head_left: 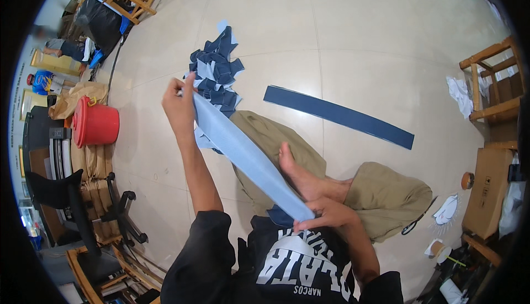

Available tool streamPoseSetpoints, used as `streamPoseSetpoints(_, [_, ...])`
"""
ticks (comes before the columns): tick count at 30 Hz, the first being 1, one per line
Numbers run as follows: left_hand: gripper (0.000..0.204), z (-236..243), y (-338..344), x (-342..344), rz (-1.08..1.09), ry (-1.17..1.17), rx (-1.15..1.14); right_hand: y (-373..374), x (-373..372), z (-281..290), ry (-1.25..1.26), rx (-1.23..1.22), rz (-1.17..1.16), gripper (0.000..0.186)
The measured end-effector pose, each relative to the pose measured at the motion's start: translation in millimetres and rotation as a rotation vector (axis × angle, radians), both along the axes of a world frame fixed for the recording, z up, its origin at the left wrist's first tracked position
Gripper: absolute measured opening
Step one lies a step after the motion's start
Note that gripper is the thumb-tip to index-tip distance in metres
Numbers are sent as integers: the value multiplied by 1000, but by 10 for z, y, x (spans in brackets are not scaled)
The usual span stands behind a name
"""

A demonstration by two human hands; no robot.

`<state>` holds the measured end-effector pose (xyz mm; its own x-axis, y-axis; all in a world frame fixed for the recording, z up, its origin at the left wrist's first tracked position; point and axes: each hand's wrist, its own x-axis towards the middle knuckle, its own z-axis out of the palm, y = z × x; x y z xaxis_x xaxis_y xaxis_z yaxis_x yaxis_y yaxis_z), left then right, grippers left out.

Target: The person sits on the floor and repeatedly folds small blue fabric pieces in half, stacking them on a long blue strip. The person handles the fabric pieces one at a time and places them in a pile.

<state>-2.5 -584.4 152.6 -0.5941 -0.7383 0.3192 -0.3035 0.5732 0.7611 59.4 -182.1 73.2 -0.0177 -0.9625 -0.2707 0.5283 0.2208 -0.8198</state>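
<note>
My left hand [178, 100] is closed on the upper end of a long light blue fabric strip [243, 160], which runs diagonally over my crossed legs. My right hand [327, 213] grips its lower end above my lap, beside my bare foot [298, 174]. A dark navy piece [276, 211] shows partly under the lower end. Ahead on the floor lies a long navy strip [339, 117], apart from my hands. A loose pile of navy and light blue cut fabric pieces [215, 50] lies beyond my left hand, partly hidden by the held strip.
At left are a red lidded bucket [96, 124], a black office chair [55, 188] and another person [72, 51] farther back. Wooden stools [132, 0] stand at upper left and right [473, 86]. A cardboard box [477, 193] and small items line the right side.
</note>
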Motion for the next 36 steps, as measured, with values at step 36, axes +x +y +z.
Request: streamPoseSetpoints(36, [49,-516,2069,812,-1247,-977,1782,13,346,-449,-274,-38,-819,53])
